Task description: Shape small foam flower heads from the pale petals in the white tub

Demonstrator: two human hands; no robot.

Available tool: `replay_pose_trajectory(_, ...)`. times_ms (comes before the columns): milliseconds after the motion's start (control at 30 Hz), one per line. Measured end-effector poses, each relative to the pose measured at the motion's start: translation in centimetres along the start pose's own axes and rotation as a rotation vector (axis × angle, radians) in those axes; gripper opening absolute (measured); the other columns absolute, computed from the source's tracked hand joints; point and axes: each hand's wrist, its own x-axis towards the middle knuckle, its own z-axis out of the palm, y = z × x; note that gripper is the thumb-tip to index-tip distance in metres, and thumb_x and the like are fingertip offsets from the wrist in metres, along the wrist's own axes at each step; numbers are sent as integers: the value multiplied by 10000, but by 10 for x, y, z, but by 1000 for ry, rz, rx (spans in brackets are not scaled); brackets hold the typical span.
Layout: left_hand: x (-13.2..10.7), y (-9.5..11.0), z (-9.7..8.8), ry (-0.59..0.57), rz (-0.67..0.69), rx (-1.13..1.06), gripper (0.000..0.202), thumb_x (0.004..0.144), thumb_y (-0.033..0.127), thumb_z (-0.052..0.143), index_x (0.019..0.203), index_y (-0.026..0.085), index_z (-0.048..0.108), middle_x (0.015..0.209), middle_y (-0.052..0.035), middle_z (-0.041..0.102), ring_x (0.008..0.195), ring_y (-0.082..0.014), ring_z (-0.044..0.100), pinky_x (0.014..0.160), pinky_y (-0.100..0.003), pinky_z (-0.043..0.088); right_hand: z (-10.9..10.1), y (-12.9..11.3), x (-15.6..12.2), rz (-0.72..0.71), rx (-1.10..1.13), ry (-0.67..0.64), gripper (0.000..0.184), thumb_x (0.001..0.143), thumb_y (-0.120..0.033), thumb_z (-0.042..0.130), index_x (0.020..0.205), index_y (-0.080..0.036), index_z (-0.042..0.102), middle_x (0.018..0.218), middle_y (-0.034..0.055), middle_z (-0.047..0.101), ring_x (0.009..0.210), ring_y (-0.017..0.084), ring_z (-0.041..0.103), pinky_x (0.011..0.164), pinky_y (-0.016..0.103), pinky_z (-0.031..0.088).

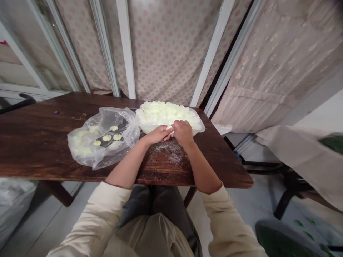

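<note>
My left hand and my right hand meet at the front rim of a white plastic tub. Between their pinched fingers is a small whitish piece, mostly covered; it looks like a pale flower piece, though its exact kind is unclear. The tub is heaped with pale green-white ruffled pieces, perhaps artificial flower heads. To the left lies a clear plastic bag, its mouth towards the tub. Several yellow-green flower-shaped pieces sit in it or at its opening.
The dark wooden table carries whitish crumbs below my hands. Glazed doors with a dotted curtain stand behind it. A cloth-covered surface is at the right, above dark legs. A whitish sack stands on the floor at left.
</note>
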Motion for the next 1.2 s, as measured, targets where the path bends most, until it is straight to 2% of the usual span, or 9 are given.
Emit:
replay_pose_trajectory(133, 2, -2, 4, 77, 38, 56, 423, 849, 485, 351, 646, 135, 476, 473, 51, 391, 444, -46, 351, 488, -190, 320, 2, 2, 0, 61, 1, -11, 322, 907, -293, 296, 687, -175, 501, 619, 35, 554, 627, 151, 470, 618, 277, 258)
replay_pose_trajectory(333, 4, -3, 8, 90, -51, -60, 413, 838, 480, 385, 708, 116, 532, 555, -2, 540, 475, -64, 476, 464, -190, 396, 6, 28, -4, 453, -13, 118, 346, 909, -328, 278, 700, -173, 507, 586, 34, 526, 573, 145, 448, 582, 271, 260)
replay_pose_trajectory(433, 6, -7, 7, 96, -76, -85, 416, 812, 479, 441, 715, 96, 572, 619, -49, 617, 496, -75, 526, 467, -198, 436, 5, 33, -7, 398, 95, 130, 358, 907, -341, 263, 705, -177, 509, 600, 37, 512, 607, 156, 458, 610, 282, 305)
replay_pose_trajectory(567, 7, -14, 4, 135, -82, -64, 406, 773, 467, 511, 733, 80, 624, 686, -86, 663, 517, -85, 566, 492, -212, 477, 3, 19, -7, 97, 394, 53, 298, 896, -335, 302, 913, -168, 548, 812, 68, 579, 791, 171, 503, 729, 309, 380)
replay_pose_trajectory(633, 7, -17, 2, 178, -69, -52, 385, 760, 453, 533, 723, 84, 635, 658, -73, 660, 512, -86, 569, 504, -214, 485, 4, 12, -5, 14, 511, 3, 265, 880, -330, 362, 958, -174, 561, 875, 70, 595, 852, 174, 508, 781, 326, 393)
replay_pose_trajectory(833, 4, -16, -3, 364, -53, 60, 332, 708, 429, 590, 680, 103, 645, 502, -11, 592, 470, -99, 549, 460, -199, 448, 9, 7, 0, 215, 849, 47, 139, 774, -327, 569, 778, -197, 618, 783, 28, 598, 758, 135, 547, 645, 272, 435)
replay_pose_trajectory(967, 3, -9, -2, 430, 7, 39, 292, 667, 357, 642, 826, 114, 670, 555, 0, 603, 487, -90, 530, 481, -206, 455, 15, 12, 1, 299, 996, 105, 138, 724, -330, 627, 692, -198, 603, 729, 11, 575, 717, 125, 547, 641, 271, 437)
replay_pose_trajectory(1067, 2, -6, -3, 423, 18, -40, 347, 690, 350, 620, 948, 120, 656, 633, -23, 636, 556, -108, 570, 509, -221, 479, 17, 15, 1, 328, 1070, 156, 166, 683, -327, 666, 643, -196, 573, 677, -6, 550, 677, 118, 534, 648, 277, 436)
replay_pose_trajectory(1200, 3, -6, -5, 377, 31, -132, 353, 709, 371, 600, 945, 114, 655, 738, -60, 669, 648, -139, 619, 525, -237, 498, 16, 15, 2, 381, 1167, 151, 209, 655, -350, 686, 634, -191, 552, 659, -14, 539, 658, 111, 520, 646, 274, 434)
